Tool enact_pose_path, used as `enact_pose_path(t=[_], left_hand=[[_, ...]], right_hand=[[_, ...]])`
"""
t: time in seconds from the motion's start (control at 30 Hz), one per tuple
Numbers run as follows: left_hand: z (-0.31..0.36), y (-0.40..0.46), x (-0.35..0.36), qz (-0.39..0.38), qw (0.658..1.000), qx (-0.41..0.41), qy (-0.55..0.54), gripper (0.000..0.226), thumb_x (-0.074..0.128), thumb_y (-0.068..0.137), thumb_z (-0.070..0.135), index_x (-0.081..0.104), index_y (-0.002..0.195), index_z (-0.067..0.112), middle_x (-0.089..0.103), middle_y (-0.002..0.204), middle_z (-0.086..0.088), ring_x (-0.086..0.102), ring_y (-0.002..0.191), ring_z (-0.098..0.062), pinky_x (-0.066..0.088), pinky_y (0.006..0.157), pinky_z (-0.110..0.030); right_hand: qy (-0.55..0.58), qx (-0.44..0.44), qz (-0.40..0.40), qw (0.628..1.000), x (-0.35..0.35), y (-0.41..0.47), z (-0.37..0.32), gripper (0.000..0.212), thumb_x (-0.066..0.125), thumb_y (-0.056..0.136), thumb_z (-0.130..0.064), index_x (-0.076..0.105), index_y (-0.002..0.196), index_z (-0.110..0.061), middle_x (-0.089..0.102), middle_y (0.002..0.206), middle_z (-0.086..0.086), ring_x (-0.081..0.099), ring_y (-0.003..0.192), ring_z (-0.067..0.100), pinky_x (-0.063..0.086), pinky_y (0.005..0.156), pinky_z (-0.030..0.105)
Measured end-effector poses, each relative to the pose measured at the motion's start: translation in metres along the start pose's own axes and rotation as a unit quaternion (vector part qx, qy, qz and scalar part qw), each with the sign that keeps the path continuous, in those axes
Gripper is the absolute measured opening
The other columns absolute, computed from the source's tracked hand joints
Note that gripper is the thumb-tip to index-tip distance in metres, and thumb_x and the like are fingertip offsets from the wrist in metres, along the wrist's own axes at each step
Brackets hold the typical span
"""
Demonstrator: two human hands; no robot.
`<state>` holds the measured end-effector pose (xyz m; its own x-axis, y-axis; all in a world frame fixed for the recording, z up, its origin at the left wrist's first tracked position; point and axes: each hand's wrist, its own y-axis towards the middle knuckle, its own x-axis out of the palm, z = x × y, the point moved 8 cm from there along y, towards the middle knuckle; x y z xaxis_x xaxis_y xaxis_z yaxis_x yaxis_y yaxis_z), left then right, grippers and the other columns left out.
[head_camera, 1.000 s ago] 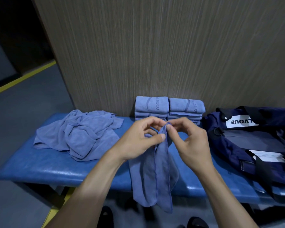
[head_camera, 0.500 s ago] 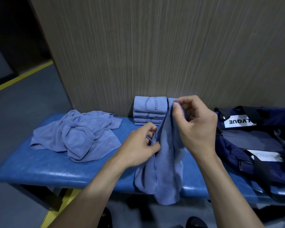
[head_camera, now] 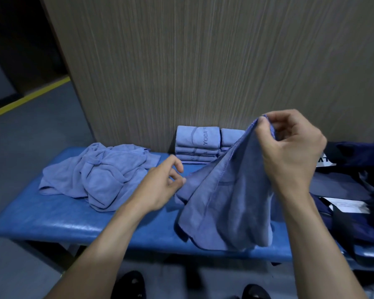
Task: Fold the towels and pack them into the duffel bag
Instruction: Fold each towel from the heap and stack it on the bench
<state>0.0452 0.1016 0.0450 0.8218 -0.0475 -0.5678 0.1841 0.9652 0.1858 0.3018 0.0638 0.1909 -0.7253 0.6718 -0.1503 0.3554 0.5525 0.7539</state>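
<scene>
A blue towel hangs over the bench, stretched from upper right to lower left. My right hand pinches its top corner, raised in front of the wall. My left hand grips the towel's lower left edge just above the bench. Two stacks of folded blue towels stand against the wall behind; the right stack is partly hidden by the held towel. A heap of unfolded blue towels lies on the bench's left part. The navy duffel bag sits open at the right end.
The blue padded bench runs across the view, with a wood-grain wall panel right behind it. Grey floor with a yellow line lies to the left. My black shoes show below the bench's front edge.
My right hand has lifted the towel's corner up and to the right. My left hand slid down and left along the edge, so the towel spreads out between them.
</scene>
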Motion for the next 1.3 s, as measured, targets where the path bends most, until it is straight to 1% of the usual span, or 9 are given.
enact_pose_path(t=[0.1, 0.27, 0.4, 0.5, 0.7, 0.87, 1.03, 1.17, 1.3], left_hand=[[0.006, 0.000, -0.008, 0.011, 0.999, 0.033, -0.014, 0.027, 0.059, 0.095, 0.003, 0.050, 0.082, 0.025, 0.055, 0.068, 0.010, 0.044, 0.058, -0.012, 0.040, 0.059, -0.033], [0.021, -0.006, 0.007, -0.059, 0.995, 0.069, 0.051, 0.043, 0.051, 0.087, -0.008, 0.073, 0.080, 0.029, 0.067, 0.088, 0.010, 0.065, 0.082, -0.009, 0.046, 0.074, -0.020], [0.019, -0.020, 0.051, -0.162, 0.970, 0.064, 0.167, 0.017, 0.065, 0.088, 0.034, 0.072, 0.102, 0.030, 0.055, 0.100, 0.018, 0.054, 0.093, 0.001, 0.044, 0.084, -0.024], [0.012, -0.024, 0.072, -0.176, 0.946, 0.033, 0.269, 0.055, 0.062, 0.076, 0.073, 0.063, 0.112, 0.031, 0.050, 0.110, 0.015, 0.050, 0.105, -0.009, 0.047, 0.089, -0.035], [0.009, -0.034, 0.110, -0.184, 0.893, 0.056, 0.407, 0.066, 0.069, 0.073, 0.063, 0.050, 0.116, 0.016, 0.039, 0.119, 0.000, 0.041, 0.109, -0.026, 0.041, 0.086, -0.042], [0.006, -0.034, 0.095, -0.156, 0.903, 0.098, 0.388, 0.043, 0.058, 0.076, 0.043, 0.053, 0.112, 0.020, 0.044, 0.114, 0.002, 0.049, 0.105, -0.025, 0.046, 0.083, -0.041], [-0.010, -0.031, 0.066, -0.134, 0.948, 0.071, 0.279, 0.041, 0.043, 0.070, 0.051, 0.057, 0.104, 0.032, 0.055, 0.104, 0.014, 0.055, 0.098, -0.012, 0.047, 0.081, -0.033], [-0.020, -0.027, 0.047, -0.095, 0.976, 0.058, 0.185, 0.010, 0.065, 0.077, 0.035, 0.063, 0.082, 0.026, 0.061, 0.084, 0.012, 0.059, 0.078, -0.004, 0.049, 0.072, -0.026], [-0.024, -0.022, 0.033, -0.076, 0.980, 0.062, 0.172, 0.008, 0.076, 0.081, 0.026, 0.069, 0.078, 0.023, 0.064, 0.077, 0.011, 0.060, 0.071, -0.006, 0.039, 0.062, -0.012]], right_hand=[[-0.024, 0.025, -0.012, 0.999, 0.004, 0.000, 0.009, 0.007, 0.070, 0.086, -0.025, 0.072, 0.084, -0.019, 0.065, 0.070, -0.018, 0.061, 0.062, 0.001, 0.053, 0.069, 0.026], [-0.066, 0.083, -0.046, 0.993, 0.021, -0.007, 0.032, 0.008, 0.069, 0.085, -0.026, 0.070, 0.079, -0.021, 0.063, 0.067, -0.019, 0.063, 0.066, 0.008, 0.049, 0.068, 0.027], [-0.094, 0.147, -0.078, 0.982, 0.035, -0.019, 0.057, 0.009, 0.066, 0.084, -0.024, 0.069, 0.078, -0.018, 0.062, 0.064, -0.016, 0.060, 0.068, -0.002, 0.037, 0.063, 0.018], [-0.084, 0.194, -0.091, 0.973, 0.044, -0.027, 0.073, 0.008, 0.065, 0.082, -0.022, 0.069, 0.078, -0.017, 0.065, 0.064, -0.010, 0.060, 0.063, 0.003, 0.043, 0.062, 0.020], [-0.053, 0.241, -0.078, 0.966, 0.049, -0.034, 0.098, 0.007, 0.064, 0.080, -0.022, 0.068, 0.075, -0.020, 0.066, 0.063, -0.006, 0.063, 0.066, 0.016, 0.048, 0.066, 0.026], [-0.086, 0.263, -0.075, 0.958, 0.039, -0.043, 0.125, 0.007, 0.064, 0.082, -0.021, 0.068, 0.078, -0.016, 0.064, 0.065, -0.006, 0.064, 0.071, 0.019, 0.042, 0.069, 0.027], [-0.080, 0.276, -0.053, 0.957, 0.025, -0.041, 0.143, 0.007, 0.064, 0.084, -0.021, 0.068, 0.081, -0.015, 0.062, 0.061, -0.009, 0.060, 0.065, 0.018, 0.053, 0.078, 0.037], [-0.068, 0.280, -0.041, 0.957, 0.020, -0.042, 0.150, 0.009, 0.063, 0.088, -0.022, 0.069, 0.086, -0.015, 0.061, 0.061, -0.010, 0.058, 0.065, 0.016, 0.053, 0.082, 0.039], [-0.044, 0.291, -0.036, 0.955, 0.017, -0.043, 0.158, 0.009, 0.062, 0.093, -0.027, 0.067, 0.088, -0.021, 0.063, 0.068, -0.011, 0.062, 0.076, 0.019, 0.053, 0.087, 0.042]])
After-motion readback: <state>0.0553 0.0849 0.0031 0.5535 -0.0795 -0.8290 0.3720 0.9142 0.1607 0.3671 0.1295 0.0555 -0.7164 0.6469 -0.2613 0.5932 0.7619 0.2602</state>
